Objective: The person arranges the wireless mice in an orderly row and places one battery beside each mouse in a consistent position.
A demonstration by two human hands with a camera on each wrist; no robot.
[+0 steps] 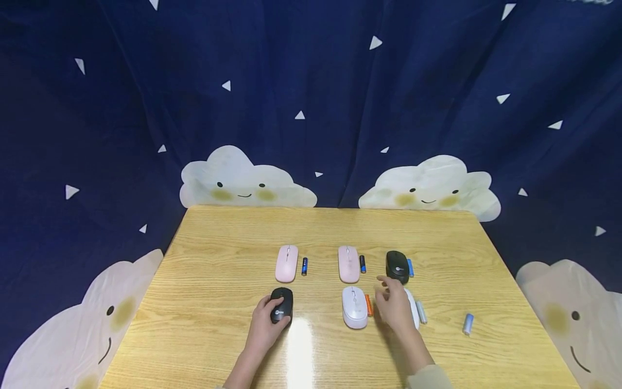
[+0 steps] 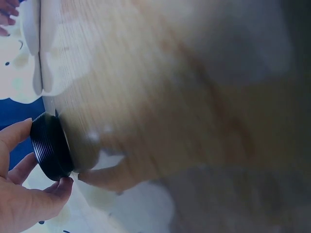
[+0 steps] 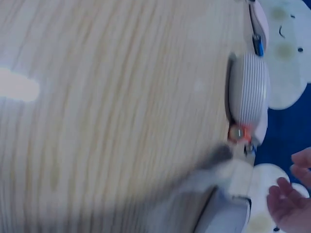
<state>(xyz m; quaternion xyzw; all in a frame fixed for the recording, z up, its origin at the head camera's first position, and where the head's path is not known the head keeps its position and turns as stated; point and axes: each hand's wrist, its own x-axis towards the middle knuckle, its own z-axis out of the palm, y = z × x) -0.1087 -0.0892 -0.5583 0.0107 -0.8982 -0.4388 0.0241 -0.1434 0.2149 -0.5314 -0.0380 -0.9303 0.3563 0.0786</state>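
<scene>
My left hand [image 1: 261,328] grips a black computer mouse [image 1: 286,305] by its sides at the left front of the table. In the left wrist view, thumb and fingers stand around the mouse's ribbed edge [image 2: 51,145], close at the wooden surface. My right hand [image 1: 396,309] hangs over a white mouse [image 1: 413,307], partly hiding it, with loosely bent fingers and nothing between them. Just left of this hand lie an orange battery [image 1: 369,305] and another white mouse [image 1: 355,308]. A second black mouse [image 1: 397,266] lies beyond its fingertips.
Two pink mice [image 1: 286,263] lie farther back, each with a dark battery [image 1: 304,266] on its right. A blue battery [image 1: 410,268] lies beside the far black mouse, a silver battery [image 1: 421,312] beside the right white mouse. Another light blue battery [image 1: 468,324] lies alone at the right.
</scene>
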